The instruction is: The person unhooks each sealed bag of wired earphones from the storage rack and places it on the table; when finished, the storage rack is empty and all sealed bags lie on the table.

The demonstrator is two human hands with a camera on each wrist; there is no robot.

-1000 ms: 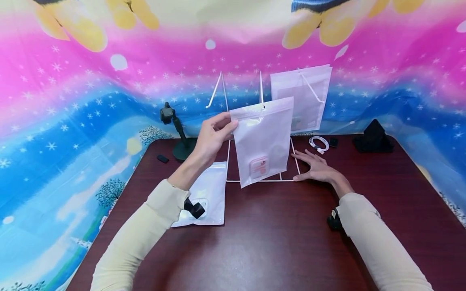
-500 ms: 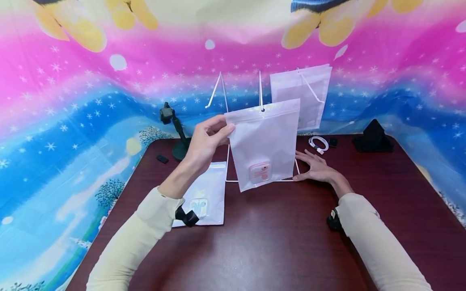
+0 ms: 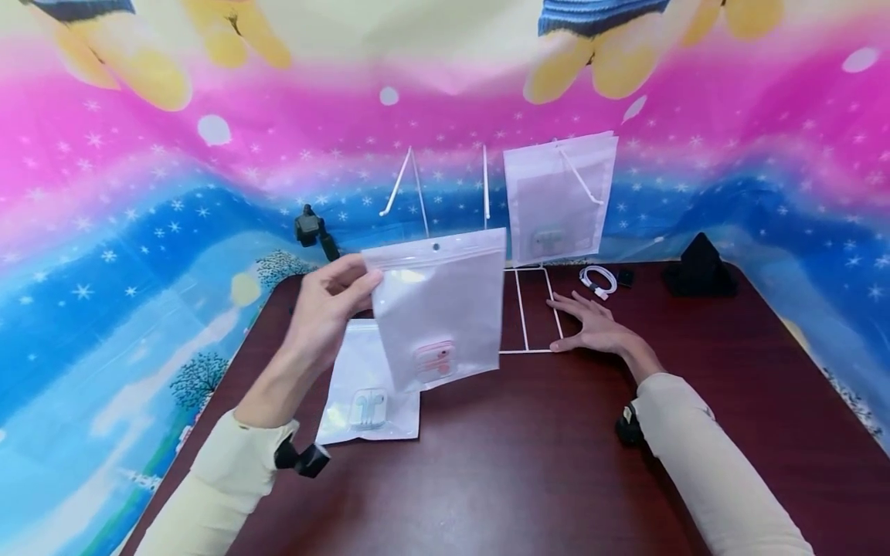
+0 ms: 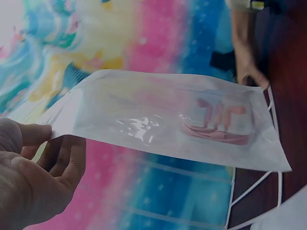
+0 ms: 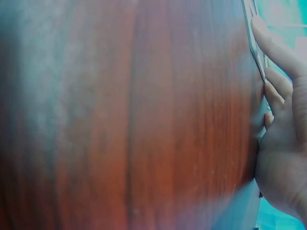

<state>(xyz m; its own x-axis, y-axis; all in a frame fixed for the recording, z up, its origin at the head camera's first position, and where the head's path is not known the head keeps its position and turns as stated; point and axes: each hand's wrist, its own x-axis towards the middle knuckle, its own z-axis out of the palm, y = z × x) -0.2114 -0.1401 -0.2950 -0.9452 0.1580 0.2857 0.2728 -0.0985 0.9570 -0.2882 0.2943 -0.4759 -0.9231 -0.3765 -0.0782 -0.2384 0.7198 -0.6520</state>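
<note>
My left hand point(image 3: 332, 300) pinches the top left corner of a translucent white pouch point(image 3: 439, 306) and holds it in the air above the table; pink earphones point(image 4: 218, 122) show through its lower part. A second pouch point(image 3: 370, 384) with white earphones lies flat on the table beneath it. My right hand point(image 3: 591, 326) rests flat and open on the table, its fingers on the base of a white wire rack point(image 3: 530, 309). A third pouch point(image 3: 558, 197) hangs on the rack's right hook.
A dark red table point(image 3: 501, 463) carries a coiled white cable point(image 3: 598, 279), a black stand point(image 3: 698, 269) at the back right and a small black camera mount point(image 3: 310, 230) at the back left. A bright printed cloth point(image 3: 139, 193) hangs behind.
My left hand has drawn the pink-earphone pouch off the rack's hook, down and to the left. The right hand has stayed on the rack base.
</note>
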